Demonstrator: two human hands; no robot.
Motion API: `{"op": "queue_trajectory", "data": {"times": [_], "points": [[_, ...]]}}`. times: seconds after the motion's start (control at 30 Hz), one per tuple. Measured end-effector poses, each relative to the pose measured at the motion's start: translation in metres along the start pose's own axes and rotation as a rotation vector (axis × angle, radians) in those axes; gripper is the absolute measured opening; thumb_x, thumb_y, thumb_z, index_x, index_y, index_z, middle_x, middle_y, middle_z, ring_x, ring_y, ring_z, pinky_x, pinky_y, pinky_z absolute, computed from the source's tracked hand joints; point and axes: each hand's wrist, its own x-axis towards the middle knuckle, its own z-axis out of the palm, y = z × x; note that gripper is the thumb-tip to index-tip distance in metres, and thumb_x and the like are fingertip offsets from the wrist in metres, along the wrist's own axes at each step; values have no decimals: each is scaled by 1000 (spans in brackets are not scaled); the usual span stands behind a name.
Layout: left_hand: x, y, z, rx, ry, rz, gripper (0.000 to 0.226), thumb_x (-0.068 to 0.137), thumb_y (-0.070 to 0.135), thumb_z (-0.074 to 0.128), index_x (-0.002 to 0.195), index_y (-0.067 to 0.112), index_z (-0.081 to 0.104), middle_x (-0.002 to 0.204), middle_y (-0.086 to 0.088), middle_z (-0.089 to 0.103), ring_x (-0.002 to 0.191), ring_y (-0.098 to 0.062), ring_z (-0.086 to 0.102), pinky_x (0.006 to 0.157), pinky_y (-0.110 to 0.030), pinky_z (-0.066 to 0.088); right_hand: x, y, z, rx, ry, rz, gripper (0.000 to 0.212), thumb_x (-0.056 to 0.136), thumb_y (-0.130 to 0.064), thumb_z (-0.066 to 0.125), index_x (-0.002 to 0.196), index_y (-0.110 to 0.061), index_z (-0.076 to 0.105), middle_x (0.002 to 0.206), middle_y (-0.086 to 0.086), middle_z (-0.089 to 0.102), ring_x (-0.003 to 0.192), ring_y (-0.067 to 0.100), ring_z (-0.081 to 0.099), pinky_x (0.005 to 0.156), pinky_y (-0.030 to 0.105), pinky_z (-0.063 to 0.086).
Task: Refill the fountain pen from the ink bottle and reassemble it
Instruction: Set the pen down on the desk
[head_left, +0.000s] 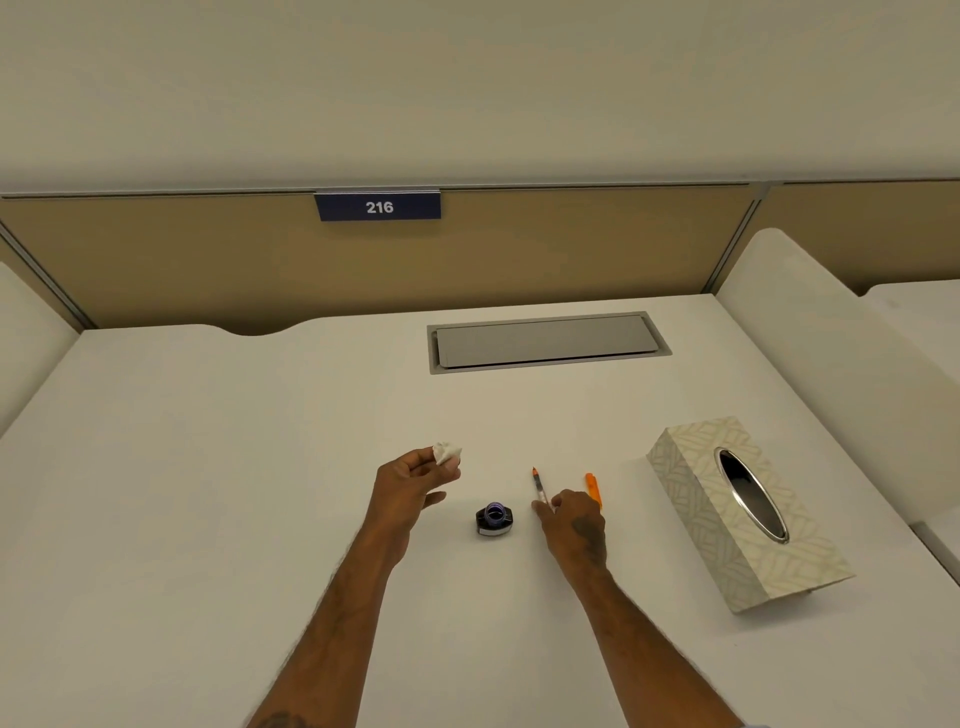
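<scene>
Open ink bottle (494, 520) stands upright; pen section (540, 488) and orange barrel (593, 489) lie beside it.

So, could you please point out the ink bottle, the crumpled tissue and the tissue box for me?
ink bottle (494, 519): head view, on its open mouth.
crumpled tissue (447, 452): head view, on the wad's middle.
tissue box (722, 525): head view, on its patterned top.

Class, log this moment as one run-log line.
left hand: holds crumpled tissue | right hand: grips pen section | ink bottle: open | orange barrel: on desk

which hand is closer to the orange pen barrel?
Right. The right hand sits just beside the orange pen barrel, gripping the pen section. The left hand is beyond the ink bottle, holding a tissue wad.
</scene>
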Motion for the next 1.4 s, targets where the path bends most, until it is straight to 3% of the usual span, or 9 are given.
{"op": "queue_trajectory", "data": {"times": [0.1,0.23,0.33,0.47,0.67,0.83,1.17,1.33,1.4], "points": [[-2,0,-5,6,2,14,31,82,21,75,113,18,71,106,1,76,101,-15,70,86,-34,51,-4,-8,-4,80,46,-45,38,92,-41,58,106,-7,68,112,10,66,115,23,58,89,26,41],[-7,0,-12,73,55,81,30,80,12,77,110,16,73,102,3,77,93,-10,69,77,-24,53,-19,-50,-9,352,6,-178,33,89,-44,61,91,-12,70,86,2,71,80,17,67,74,26,49],[-16,1,-20,146,72,127,36,78,5,77,112,14,72,102,3,77,91,-5,71,78,-16,54,-41,-91,-15,481,-199,-275,32,86,-50,63,102,-23,69,88,-3,73,77,12,71,71,31,58],[-37,4,-35,236,100,154,44,74,2,78,115,17,71,101,3,77,94,-10,72,89,-25,55,-62,-120,-8,527,-443,-388,39,82,-48,70,115,-29,65,95,-2,73,84,12,71,65,24,58],[-89,-2,-65,256,231,153,45,75,-3,72,113,20,72,98,3,78,93,-8,73,81,-21,53,-97,-135,9,450,-634,-507,19,84,-23,71,103,-21,73,93,-2,74,87,20,70,72,29,60],[-157,-27,-102,204,456,91,48,74,-2,72,119,16,68,108,3,74,92,-8,73,82,-20,53,-150,-143,39,365,-792,-569,7,81,-26,74,83,-19,74,87,1,73,84,21,70,76,37,60],[-345,-109,-186,222,1006,-34,39,85,10,66,122,22,66,117,9,68,93,-3,65,79,-13,48,-322,-129,113,195,-1060,-725,17,81,-30,74,86,-14,70,86,0,72,80,18,70,75,32,60],[-425,-178,-217,341,1161,-197,46,88,11,62,133,19,57,127,6,64,94,-4,62,81,-16,48,-405,-106,158,42,-1102,-840,4,83,-23,72,83,-21,68,87,-4,70,82,16,70,78,35,60],[-448,-206,-227,411,1197,-248,50,89,15,60,137,22,52,132,5,61,99,-8,63,90,-28,52,-431,-92,178,-20,-1094,-882,3,83,-26,71,85,-25,68,89,-7,70,83,12,68,78,36,60]]}}
